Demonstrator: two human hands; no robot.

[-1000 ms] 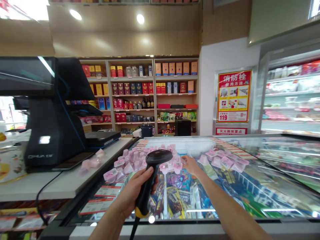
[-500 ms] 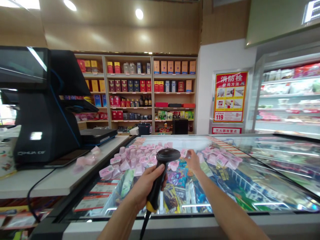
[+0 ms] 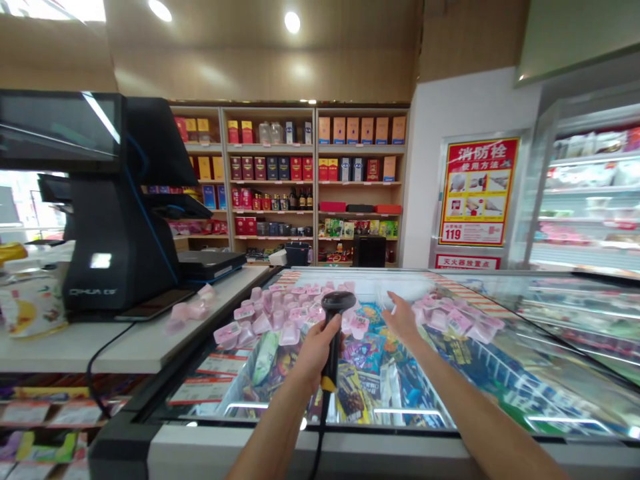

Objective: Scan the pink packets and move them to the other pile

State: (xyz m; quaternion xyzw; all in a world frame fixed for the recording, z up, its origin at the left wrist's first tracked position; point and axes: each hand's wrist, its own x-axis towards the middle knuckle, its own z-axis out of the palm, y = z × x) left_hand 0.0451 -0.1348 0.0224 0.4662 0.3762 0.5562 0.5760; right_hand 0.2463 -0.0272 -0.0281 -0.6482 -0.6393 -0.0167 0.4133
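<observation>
My left hand (image 3: 317, 347) grips a black barcode scanner (image 3: 336, 319) by its handle, head pointing away over the glass-topped freezer (image 3: 480, 373). A big cluster of small pink cups (image 3: 280, 310) lies on the glass just beyond the scanner. My right hand (image 3: 401, 319) is stretched out flat with fingers spread, holding nothing, between that cluster and a second pile of pink cups (image 3: 457, 319) to its right.
A black checkout terminal (image 3: 107, 220) stands on the white counter (image 3: 140, 343) at the left, with a few pink cups (image 3: 193, 308) beside it. Stocked shelves (image 3: 300, 180) line the back wall; a refrigerated case (image 3: 590, 193) and red poster (image 3: 475, 190) are at the right.
My right hand held a pink cup above the glass half a second ago; now it is open and empty near the right pile. The scanner has moved farther forward.
</observation>
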